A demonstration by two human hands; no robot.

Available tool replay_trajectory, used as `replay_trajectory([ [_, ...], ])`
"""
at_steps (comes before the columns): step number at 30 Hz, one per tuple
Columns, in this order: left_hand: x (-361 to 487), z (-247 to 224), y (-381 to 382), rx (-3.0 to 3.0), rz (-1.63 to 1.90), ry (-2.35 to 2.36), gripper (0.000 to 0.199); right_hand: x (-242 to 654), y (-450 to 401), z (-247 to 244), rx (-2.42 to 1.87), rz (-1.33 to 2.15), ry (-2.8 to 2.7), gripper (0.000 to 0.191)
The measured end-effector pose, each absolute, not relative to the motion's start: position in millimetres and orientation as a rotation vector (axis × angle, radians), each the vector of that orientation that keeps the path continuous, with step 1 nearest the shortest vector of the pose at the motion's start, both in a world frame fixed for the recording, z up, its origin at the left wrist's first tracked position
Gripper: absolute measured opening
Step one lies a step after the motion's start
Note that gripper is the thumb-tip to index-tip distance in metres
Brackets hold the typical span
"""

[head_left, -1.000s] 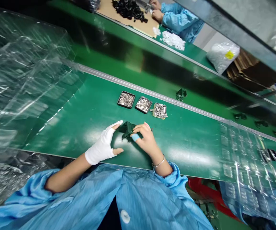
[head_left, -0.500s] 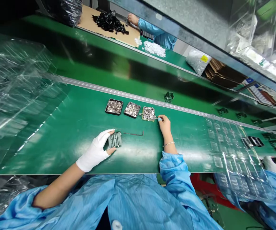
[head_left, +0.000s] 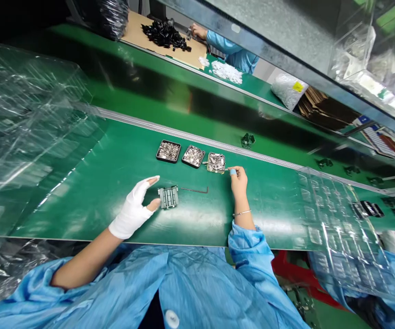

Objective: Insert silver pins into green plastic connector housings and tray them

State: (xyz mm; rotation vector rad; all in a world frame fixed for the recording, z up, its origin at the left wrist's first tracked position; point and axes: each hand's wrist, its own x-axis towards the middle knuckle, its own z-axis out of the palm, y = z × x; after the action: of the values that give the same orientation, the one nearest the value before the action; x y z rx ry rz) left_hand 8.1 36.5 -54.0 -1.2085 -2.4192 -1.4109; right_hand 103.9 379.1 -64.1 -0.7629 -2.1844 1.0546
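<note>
My left hand (head_left: 134,208), in a white glove with bare fingertips, is open, thumb and fingers spread beside a grey-green slotted plastic part (head_left: 169,197). That part lies on the green bench, its left edge close to my thumb. My right hand (head_left: 239,182), with blue tape on a fingertip, is closed in a pinch at the right edge of a small tray of shiny metal pieces (head_left: 215,172). What it pinches is too small to make out. A thin L-shaped hex key (head_left: 194,190) lies between my hands.
Two more small trays, a left one (head_left: 168,160) and a middle one (head_left: 192,164), hold small metal pieces. Clear plastic trays (head_left: 334,214) overhang the right side; clear plastic (head_left: 29,123) covers the left. A dark green part (head_left: 248,140) lies beyond the metal rail (head_left: 190,134). Co-workers sit opposite and at right.
My left hand has let go of the grey-green part and opened away to the left. My right hand stays by the right tray, its fingers more curled. The view has shifted slightly.
</note>
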Motion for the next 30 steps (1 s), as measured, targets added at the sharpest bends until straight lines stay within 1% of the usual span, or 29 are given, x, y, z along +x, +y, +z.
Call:
replay_trajectory([
  [2,7,-45,40,-1.186,-1.380,-2.402,0.044,99,363,-63,-0.718,1.097,-2.202,0.023],
  [4,5,-38,46,-1.231,-1.345,-2.382,0.039,92,349,-63,-0.672,1.125,-2.233,0.020],
  [8,3,-33,53,-1.321,-1.298,-2.361,0.035,86,331,-60,-0.592,1.125,-2.278,0.012],
  [12,3,-30,57,-1.307,-1.306,-2.379,0.032,85,312,-55,-0.549,1.161,-2.287,0.012],
  [14,3,-25,60,-1.326,-1.323,-2.368,0.030,81,294,-52,-0.518,1.320,-2.240,0.014],
  [18,3,-13,68,-1.472,-1.281,-2.412,0.025,72,247,-39,-0.384,1.807,-2.012,0.015],
  [20,4,-8,70,-1.516,-1.211,-2.497,0.024,70,227,-32,-0.301,1.903,-1.987,0.014],
  [22,6,-5,69,-1.487,-1.224,-2.549,0.028,70,214,-26,-0.236,1.916,-2.004,0.012],
  [24,8,-5,66,-1.415,-1.392,-2.546,0.031,72,207,-23,-0.194,1.882,-2.030,0.011],
  [26,9,-6,63,-1.307,-1.642,-2.545,0.031,74,204,-21,-0.129,1.842,-2.062,0.011],
  [30,9,-8,60,-1.046,-2.156,-2.536,0.034,81,203,-19,0.092,1.646,-2.197,0.019],
])
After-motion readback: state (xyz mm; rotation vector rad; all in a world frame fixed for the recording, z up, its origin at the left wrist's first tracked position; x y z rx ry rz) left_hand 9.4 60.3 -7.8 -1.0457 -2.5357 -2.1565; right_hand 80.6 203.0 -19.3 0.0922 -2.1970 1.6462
